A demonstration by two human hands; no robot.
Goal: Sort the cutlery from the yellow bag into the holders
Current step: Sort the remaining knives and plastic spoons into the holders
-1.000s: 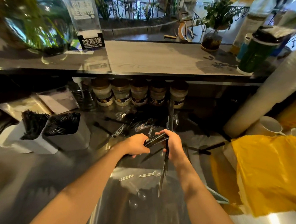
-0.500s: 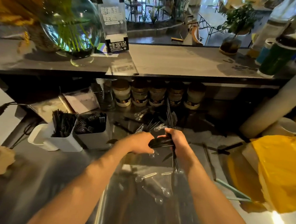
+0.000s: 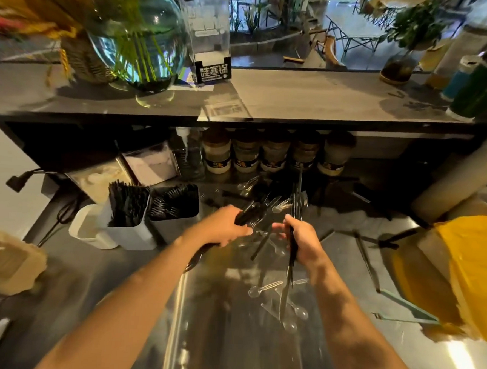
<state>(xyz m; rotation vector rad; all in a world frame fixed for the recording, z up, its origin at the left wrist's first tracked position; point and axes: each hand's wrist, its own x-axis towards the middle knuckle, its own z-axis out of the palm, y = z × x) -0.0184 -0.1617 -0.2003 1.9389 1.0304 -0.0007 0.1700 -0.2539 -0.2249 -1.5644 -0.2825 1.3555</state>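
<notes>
Both hands are up over the steel counter [image 3: 94,275]: left hand [image 3: 222,227] curls round a bundle of black cutlery [image 3: 249,214] lying aslant, right hand [image 3: 301,239] grips a second bunch of long black pieces [image 3: 291,261] held near upright. Just below them, clear plastic spoons [image 3: 263,288] lie loose on the metal. Off to the right, the yellow bag [image 3: 470,272] sits slumped at the counter edge. Left of the hands, two white holders [image 3: 132,234] stand side by side, both bristling with black cutlery. Further back, more loose cutlery [image 3: 281,205] is scattered under the shelf, in front of a row of jars [image 3: 272,153]. Up top, a glass vase [image 3: 137,35] on the shelf.
</notes>
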